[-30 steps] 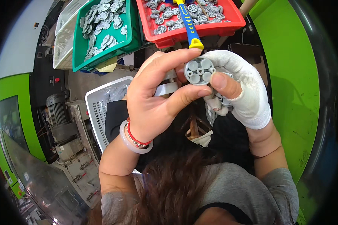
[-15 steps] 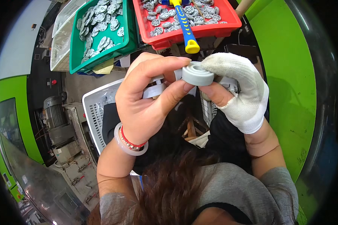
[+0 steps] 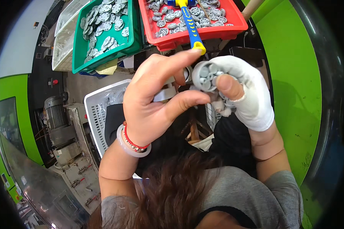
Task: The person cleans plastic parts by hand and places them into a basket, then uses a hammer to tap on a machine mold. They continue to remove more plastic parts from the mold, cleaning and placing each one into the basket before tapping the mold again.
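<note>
My right hand (image 3: 252, 95), in a white glove with the thumb bare, grips a round grey plastic part (image 3: 203, 81). Small round posts show inside its rim. More small grey pieces (image 3: 228, 104) sit under the glove's fingers, partly hidden. On the other side, my bare left hand (image 3: 147, 91) has its thumb and forefinger spread beside the round part, apart from it. Its other fingers curl round a pale plastic part (image 3: 165, 94), mostly hidden by the hand.
Ahead stand a green tray (image 3: 132, 42) of flat grey discs and a red tray (image 3: 233, 28) of grey wheel-like parts. A hammer with a blue and yellow handle (image 3: 192, 30) lies across the red one. A white basket (image 3: 97, 118) is at left, beside a motor (image 3: 58, 116).
The round grey part has tipped, showing its inside instead of its smooth ringed face. My left thumb and forefinger have let go of it; my right hand keeps it.
</note>
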`<act>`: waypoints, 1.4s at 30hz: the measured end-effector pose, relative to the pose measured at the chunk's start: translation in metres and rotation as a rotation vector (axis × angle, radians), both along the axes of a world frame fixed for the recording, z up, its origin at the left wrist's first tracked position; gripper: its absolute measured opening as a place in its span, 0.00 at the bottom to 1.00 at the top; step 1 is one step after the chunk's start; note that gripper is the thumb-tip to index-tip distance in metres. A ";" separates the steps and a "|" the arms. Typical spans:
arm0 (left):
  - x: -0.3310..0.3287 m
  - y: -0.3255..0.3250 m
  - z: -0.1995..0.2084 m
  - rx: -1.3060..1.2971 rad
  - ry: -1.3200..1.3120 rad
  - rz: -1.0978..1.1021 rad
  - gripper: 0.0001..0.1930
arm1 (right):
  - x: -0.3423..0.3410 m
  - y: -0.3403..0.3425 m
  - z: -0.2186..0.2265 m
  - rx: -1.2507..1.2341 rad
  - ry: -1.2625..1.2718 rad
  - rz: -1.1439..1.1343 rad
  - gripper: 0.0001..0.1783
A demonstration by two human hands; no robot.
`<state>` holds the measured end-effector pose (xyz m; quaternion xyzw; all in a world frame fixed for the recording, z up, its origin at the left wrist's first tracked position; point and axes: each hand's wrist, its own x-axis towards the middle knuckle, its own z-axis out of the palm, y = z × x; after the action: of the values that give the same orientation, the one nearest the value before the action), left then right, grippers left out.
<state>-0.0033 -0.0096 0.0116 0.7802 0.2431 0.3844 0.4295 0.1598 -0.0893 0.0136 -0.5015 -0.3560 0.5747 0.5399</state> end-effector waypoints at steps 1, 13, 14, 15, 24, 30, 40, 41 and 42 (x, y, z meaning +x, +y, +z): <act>0.000 0.002 -0.001 -0.003 -0.003 -0.003 0.24 | 0.002 0.000 0.001 -0.003 -0.003 -0.003 0.24; -0.003 0.009 -0.015 0.090 -0.134 -0.113 0.25 | 0.003 -0.002 0.001 0.000 0.062 0.127 0.23; -0.003 0.005 -0.014 0.094 -0.136 -0.109 0.25 | 0.001 -0.003 -0.002 0.004 0.060 0.132 0.23; -0.003 0.000 -0.013 -0.152 -0.208 -0.084 0.21 | -0.003 -0.004 -0.007 0.096 0.016 0.048 0.20; -0.001 -0.008 -0.013 -0.575 -0.318 -0.115 0.22 | -0.004 -0.002 -0.017 0.516 -0.507 -0.100 0.20; -0.008 -0.002 -0.015 -0.799 -0.234 -0.124 0.19 | -0.011 0.000 -0.008 0.614 -0.914 -0.186 0.18; -0.009 0.003 -0.011 -1.140 -0.243 -0.343 0.13 | -0.012 -0.002 -0.003 0.472 -0.642 -0.116 0.19; -0.009 0.004 -0.012 -1.170 -0.240 -0.354 0.13 | -0.011 -0.001 -0.003 0.469 -0.642 -0.119 0.19; -0.008 0.006 -0.013 -1.173 -0.238 -0.357 0.13 | -0.011 0.000 -0.003 0.468 -0.659 -0.119 0.20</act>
<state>-0.0115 -0.0041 -0.0016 0.3950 0.2301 0.1936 0.8681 0.1485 -0.0897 0.0104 -0.5420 -0.6013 0.2544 0.5290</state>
